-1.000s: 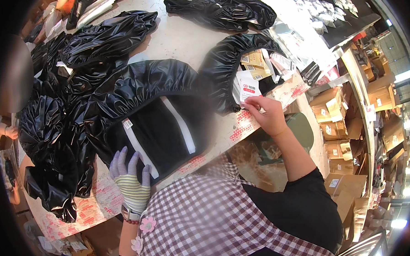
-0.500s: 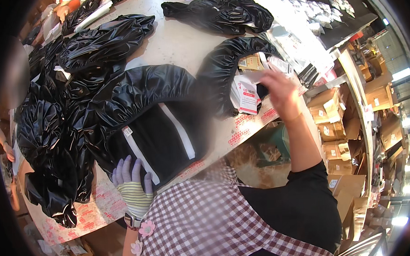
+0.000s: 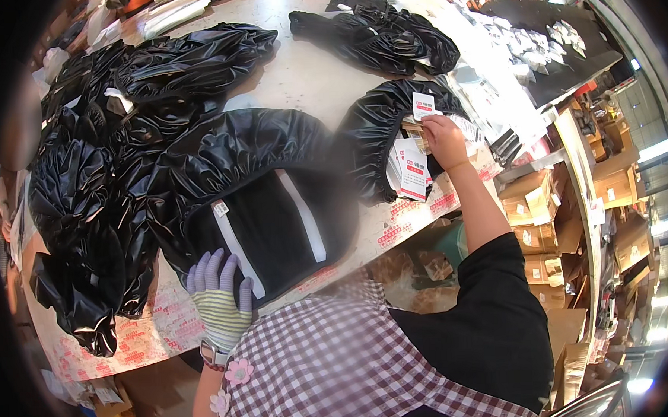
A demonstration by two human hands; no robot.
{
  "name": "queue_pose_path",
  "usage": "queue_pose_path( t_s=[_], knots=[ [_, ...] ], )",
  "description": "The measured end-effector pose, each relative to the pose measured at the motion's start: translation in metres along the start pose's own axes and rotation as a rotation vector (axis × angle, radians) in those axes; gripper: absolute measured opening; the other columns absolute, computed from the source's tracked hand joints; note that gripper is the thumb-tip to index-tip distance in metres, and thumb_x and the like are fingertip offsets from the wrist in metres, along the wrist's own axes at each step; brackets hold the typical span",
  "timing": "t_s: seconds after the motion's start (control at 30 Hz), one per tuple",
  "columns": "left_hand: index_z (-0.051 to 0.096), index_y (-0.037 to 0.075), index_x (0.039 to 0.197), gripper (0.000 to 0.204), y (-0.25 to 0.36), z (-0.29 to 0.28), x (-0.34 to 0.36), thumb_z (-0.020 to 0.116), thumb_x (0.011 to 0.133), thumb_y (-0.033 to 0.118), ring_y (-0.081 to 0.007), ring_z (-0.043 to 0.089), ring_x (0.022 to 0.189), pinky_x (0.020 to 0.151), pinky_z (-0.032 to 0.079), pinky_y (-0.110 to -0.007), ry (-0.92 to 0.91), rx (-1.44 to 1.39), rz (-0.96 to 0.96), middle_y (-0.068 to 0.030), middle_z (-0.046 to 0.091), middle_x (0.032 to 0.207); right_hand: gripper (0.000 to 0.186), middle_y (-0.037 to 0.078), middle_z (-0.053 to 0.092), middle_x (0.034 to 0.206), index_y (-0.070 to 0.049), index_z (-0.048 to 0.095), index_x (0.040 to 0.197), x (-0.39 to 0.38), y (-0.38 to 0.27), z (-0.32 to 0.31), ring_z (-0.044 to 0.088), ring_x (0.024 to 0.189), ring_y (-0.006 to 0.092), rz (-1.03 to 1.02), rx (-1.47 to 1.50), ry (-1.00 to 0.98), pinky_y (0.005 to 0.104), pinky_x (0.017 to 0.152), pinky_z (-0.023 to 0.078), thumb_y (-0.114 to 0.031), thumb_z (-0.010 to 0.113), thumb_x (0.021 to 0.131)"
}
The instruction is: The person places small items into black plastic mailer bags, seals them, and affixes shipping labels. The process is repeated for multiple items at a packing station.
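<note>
My left hand, in a striped knit glove, lies with fingers stretched on the near edge of a black elastic-edged cover. Two white strips run across the cover's flat black panel. My right hand, bare, pinches a white card with red print by its lower edge. Below it, a second black gathered cover encircles a small stack of similar white cards.
Glossy black covers are heaped at the left, with another bunch at the far side of the table. Small silvery packets lie on a dark surface at the far right. Cardboard boxes stand right of the table.
My right hand, blurred over the card stack before, now holds up one card just beyond the stack. My left hand stays on the black cover. The whole view has shifted slightly.
</note>
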State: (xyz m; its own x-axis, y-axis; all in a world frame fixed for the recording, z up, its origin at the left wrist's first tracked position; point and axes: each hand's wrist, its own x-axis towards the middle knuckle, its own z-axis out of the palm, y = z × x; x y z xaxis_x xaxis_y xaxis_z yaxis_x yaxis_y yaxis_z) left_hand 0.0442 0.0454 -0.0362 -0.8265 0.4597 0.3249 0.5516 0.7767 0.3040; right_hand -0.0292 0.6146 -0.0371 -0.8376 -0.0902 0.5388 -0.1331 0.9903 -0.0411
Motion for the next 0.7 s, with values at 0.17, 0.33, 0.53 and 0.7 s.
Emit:
queue_pose_path(
  t_s=[0.17,0.33,0.53,0.7],
  knots=[
    [0.064,0.007,0.128,0.044,0.003,-0.006,0.003,0.073,0.088,0.022,-0.0373,0.051,0.134,0.113,0.036,-0.055,0.0,-0.075,-0.027,-0.0153,0.058,0.141,0.014,0.012,0.075,0.096,-0.005,0.077,0.092,0.008,0.003,-0.016,0.071,0.089,0.0355,0.217,0.189,-0.255,0.0427,0.082,0.057,-0.017,0.071,0.087],
    [0.067,0.008,0.125,0.045,-0.01,-0.043,0.032,0.078,0.084,0.02,-0.0332,0.055,0.127,0.105,0.041,-0.048,0.22,0.032,-0.063,-0.0125,0.06,0.138,0.016,0.017,0.075,0.095,0.002,0.076,0.089,0.047,-0.073,-0.103,0.072,0.081,0.0363,0.244,0.025,-0.095,0.0408,0.073,0.056,-0.013,0.07,0.093],
    [0.065,0.004,0.125,0.039,-0.045,-0.007,0.069,0.075,0.09,0.016,-0.0381,0.065,0.107,0.089,0.052,-0.047,0.037,0.059,-0.264,-0.0175,0.065,0.119,0.02,0.019,0.073,0.117,0.008,0.072,0.098,0.029,-0.278,-0.074,0.07,0.114,0.0323,-0.633,0.403,0.248,0.0426,0.099,0.057,-0.009,0.069,0.088],
    [0.067,0.003,0.111,0.021,-0.041,-0.033,0.077,0.065,0.092,-0.006,-0.0346,0.067,0.09,0.08,0.055,-0.041,0.44,-0.257,-0.088,-0.0162,0.065,0.1,0.023,0.019,0.068,0.114,0.008,0.071,0.094,0.013,-0.311,0.032,0.068,0.107,0.0348,-0.709,0.402,-0.174,0.0446,0.094,0.057,-0.006,0.066,0.076]
  ],
)
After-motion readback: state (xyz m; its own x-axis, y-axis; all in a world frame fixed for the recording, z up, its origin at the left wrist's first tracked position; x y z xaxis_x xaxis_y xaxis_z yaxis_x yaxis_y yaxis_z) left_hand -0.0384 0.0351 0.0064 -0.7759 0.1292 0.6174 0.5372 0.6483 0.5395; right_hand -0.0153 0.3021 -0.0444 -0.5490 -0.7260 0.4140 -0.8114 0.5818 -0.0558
